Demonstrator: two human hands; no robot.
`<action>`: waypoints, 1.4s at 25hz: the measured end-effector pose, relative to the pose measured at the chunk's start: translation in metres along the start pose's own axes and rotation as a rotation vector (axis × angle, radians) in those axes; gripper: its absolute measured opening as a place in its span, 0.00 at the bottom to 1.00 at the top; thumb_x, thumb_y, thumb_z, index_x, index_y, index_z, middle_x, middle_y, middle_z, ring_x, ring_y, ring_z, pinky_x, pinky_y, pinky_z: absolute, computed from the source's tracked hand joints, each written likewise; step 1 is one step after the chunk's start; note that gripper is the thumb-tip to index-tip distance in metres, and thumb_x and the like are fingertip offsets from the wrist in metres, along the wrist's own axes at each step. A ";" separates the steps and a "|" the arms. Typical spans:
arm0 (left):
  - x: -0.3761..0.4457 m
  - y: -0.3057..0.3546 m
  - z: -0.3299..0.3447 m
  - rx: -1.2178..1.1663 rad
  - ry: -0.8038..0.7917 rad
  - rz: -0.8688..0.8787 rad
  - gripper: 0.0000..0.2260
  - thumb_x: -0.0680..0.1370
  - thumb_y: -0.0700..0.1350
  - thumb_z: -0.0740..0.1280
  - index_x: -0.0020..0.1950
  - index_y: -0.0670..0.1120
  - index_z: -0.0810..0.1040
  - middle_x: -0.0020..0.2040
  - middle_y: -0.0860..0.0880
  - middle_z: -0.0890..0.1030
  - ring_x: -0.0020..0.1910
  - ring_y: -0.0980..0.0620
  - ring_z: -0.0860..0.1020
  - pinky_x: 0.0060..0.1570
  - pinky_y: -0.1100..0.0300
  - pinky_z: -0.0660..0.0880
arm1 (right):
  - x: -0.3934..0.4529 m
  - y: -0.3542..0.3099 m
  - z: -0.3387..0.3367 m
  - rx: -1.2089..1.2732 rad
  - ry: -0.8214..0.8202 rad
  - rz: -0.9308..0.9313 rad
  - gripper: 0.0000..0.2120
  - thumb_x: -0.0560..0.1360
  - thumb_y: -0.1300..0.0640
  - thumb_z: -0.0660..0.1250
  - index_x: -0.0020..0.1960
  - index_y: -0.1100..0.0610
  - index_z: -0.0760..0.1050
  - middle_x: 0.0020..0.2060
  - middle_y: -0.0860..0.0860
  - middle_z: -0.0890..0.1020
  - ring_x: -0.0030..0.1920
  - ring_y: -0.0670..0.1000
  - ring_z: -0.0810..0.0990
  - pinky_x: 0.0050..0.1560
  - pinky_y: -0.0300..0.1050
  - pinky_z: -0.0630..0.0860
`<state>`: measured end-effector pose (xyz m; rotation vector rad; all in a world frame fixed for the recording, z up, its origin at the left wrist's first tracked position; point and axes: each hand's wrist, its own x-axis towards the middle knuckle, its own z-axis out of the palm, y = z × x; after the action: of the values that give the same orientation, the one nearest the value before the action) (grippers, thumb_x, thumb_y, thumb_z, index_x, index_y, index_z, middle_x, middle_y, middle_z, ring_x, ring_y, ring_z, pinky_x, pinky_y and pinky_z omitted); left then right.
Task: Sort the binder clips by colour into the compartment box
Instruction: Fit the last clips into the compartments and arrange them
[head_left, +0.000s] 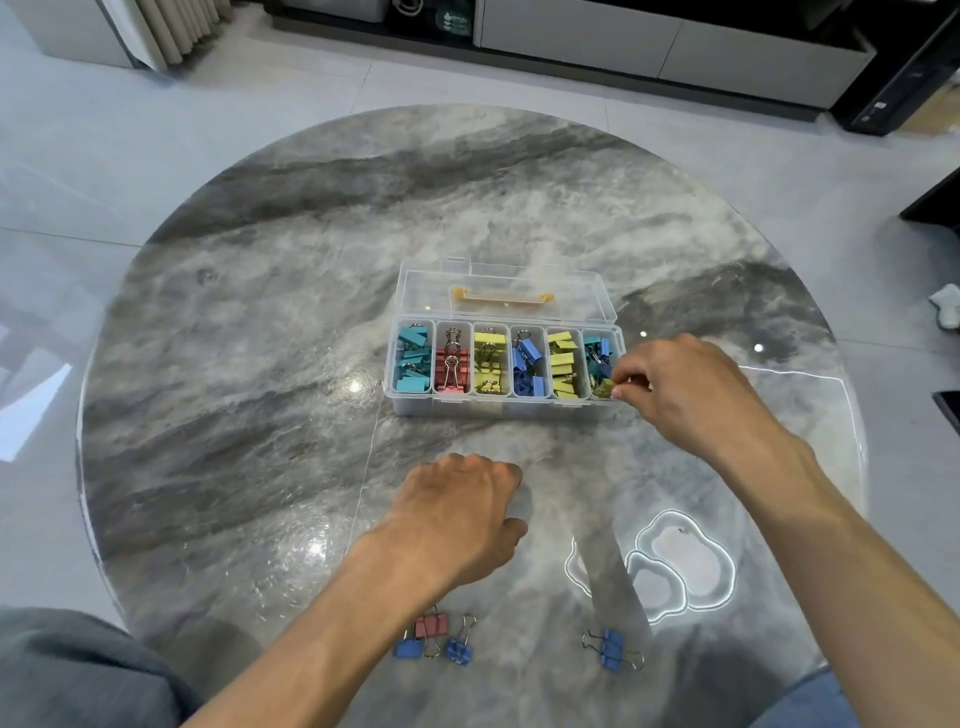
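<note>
Head view: clear compartment box (410, 404) sits mid-frame on round marble table (234, 364), lid (501, 291) open & lying back toward top of frame. Six compartments, left to right: teal clips (414, 358), pink clips (453, 368), yellow clips (490, 358), blue clips (529, 366), yellow again, then mixed teal/blue w/ sth yellowish at the near end. Right hand (685, 392) is at the rightmost compartment, thumb & fingertips pinched together over the yellowish item; can't tell if it's actually gripped. Left hand (462, 514) below the box, centre frame, fingers curled under, knuckles up; can't tell if it holds anything. Loose clips at bottom of frame: pink clip (432, 625) w/ two blue ones beside it, bottom centre; another blue clip (612, 649) further right.
</note>
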<state>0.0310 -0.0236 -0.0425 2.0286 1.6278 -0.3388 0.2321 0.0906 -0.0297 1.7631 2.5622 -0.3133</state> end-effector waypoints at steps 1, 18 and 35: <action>0.000 0.001 0.001 -0.002 0.015 0.004 0.20 0.82 0.56 0.60 0.71 0.50 0.69 0.66 0.46 0.77 0.64 0.44 0.75 0.59 0.49 0.72 | 0.000 -0.001 0.002 -0.054 0.018 -0.021 0.05 0.78 0.53 0.68 0.48 0.49 0.83 0.43 0.50 0.84 0.44 0.56 0.79 0.40 0.45 0.68; -0.007 0.010 -0.005 -0.010 -0.175 0.170 0.03 0.77 0.43 0.68 0.47 0.51 0.79 0.48 0.50 0.82 0.47 0.48 0.80 0.42 0.57 0.75 | -0.041 -0.029 -0.028 -0.002 -0.219 -0.009 0.06 0.74 0.51 0.71 0.39 0.50 0.79 0.40 0.47 0.83 0.42 0.51 0.79 0.45 0.45 0.76; -0.012 -0.019 -0.018 -0.031 -0.047 0.079 0.11 0.78 0.44 0.66 0.60 0.51 0.77 0.52 0.51 0.79 0.53 0.49 0.77 0.52 0.57 0.74 | -0.095 -0.077 0.057 0.008 -0.490 0.110 0.03 0.75 0.54 0.66 0.45 0.53 0.72 0.49 0.53 0.80 0.51 0.57 0.79 0.43 0.43 0.71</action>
<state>0.0071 -0.0210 -0.0259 2.0403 1.5111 -0.3287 0.1891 -0.0332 -0.0616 1.5758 2.1166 -0.6583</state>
